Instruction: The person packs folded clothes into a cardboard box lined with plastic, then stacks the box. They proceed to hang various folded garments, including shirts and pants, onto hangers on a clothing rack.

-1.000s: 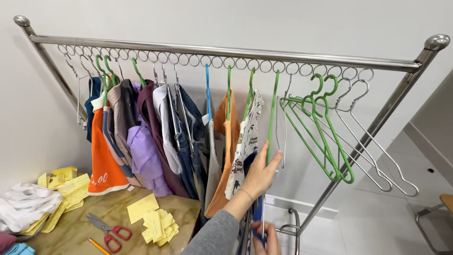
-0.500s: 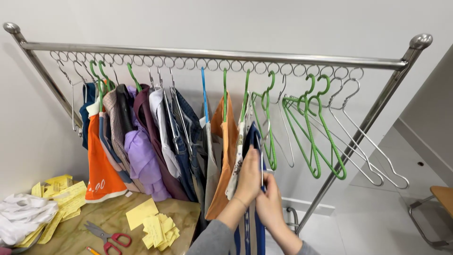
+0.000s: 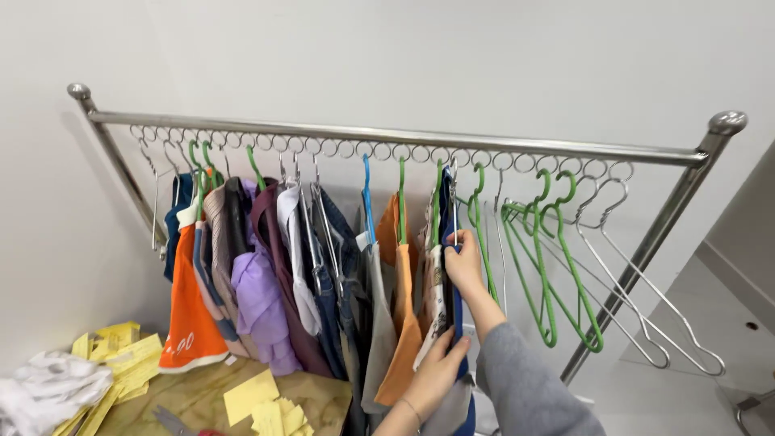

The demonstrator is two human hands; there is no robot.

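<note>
A dark blue garment (image 3: 446,211) hangs on a metal hanger from a ring of the steel rail (image 3: 404,134), between a patterned white piece (image 3: 435,300) and an empty green hanger (image 3: 482,234). My right hand (image 3: 466,260), in a grey sleeve, grips the garment near its shoulder, just under the hook. My left hand (image 3: 440,370) holds the lower part of the same blue fabric and touches the patterned piece beside it. An orange garment (image 3: 401,323) hangs just to the left.
Several garments fill the rail's left half, among them an orange top (image 3: 187,315) and a lilac one (image 3: 260,300). Empty green hangers (image 3: 565,266) and wire hangers (image 3: 646,299) hang on the right. Below left are yellow paper pieces (image 3: 250,396), white cloth (image 3: 48,387) and scissors (image 3: 171,421).
The blue garment has come up from below and now hangs at the rail. My right hand rose to its shoulder; my left hand dropped to its lower part.
</note>
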